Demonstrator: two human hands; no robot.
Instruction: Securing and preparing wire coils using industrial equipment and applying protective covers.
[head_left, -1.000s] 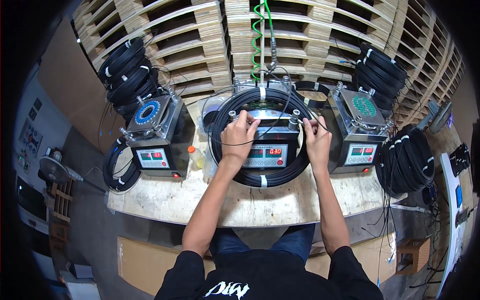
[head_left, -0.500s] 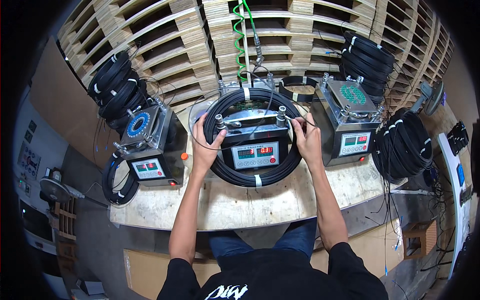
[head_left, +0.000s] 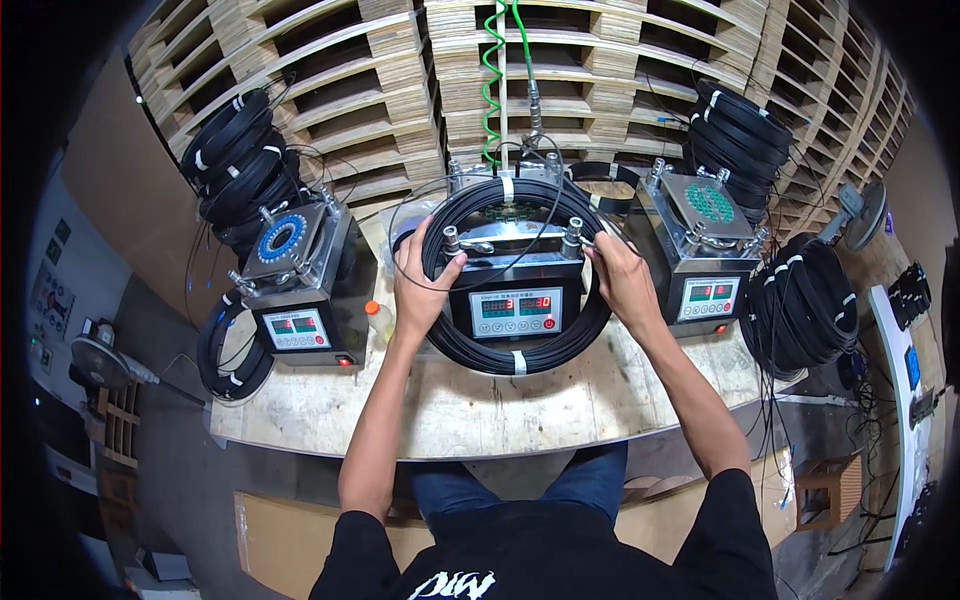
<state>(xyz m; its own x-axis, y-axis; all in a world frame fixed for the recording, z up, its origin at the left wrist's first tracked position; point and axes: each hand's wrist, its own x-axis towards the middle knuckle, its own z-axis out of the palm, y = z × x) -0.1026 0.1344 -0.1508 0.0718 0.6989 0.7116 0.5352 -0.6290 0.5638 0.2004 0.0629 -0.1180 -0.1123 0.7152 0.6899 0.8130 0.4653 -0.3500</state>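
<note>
A large coil of black cable [head_left: 470,352], bound with white tape at top and bottom, hangs around the front of the middle machine [head_left: 520,270], a metal box with a lit display panel [head_left: 515,314]. My left hand [head_left: 422,283] is closed round the coil's left side, thumb toward the left metal knob [head_left: 451,239]. My right hand [head_left: 622,278] is at the coil's right side with its fingers curled, fingertips close to the right knob [head_left: 573,236]; what they pinch is hidden. Loose cable loops arch over the coil's top.
Similar machines stand at left [head_left: 295,290] and right [head_left: 702,245]. Stacks of black cable coils [head_left: 235,160] flank them, with more coils [head_left: 803,305] at far right. An orange-capped bottle [head_left: 378,316] stands between the left machine and the coil. Wooden pallets [head_left: 370,85] rise behind; a green coiled hose [head_left: 492,80] hangs there.
My right hand has turned and curled, its back now upward, fingers bunched near the right knob. My left hand keeps its hold on the coil. The whole view has shifted slightly.
</note>
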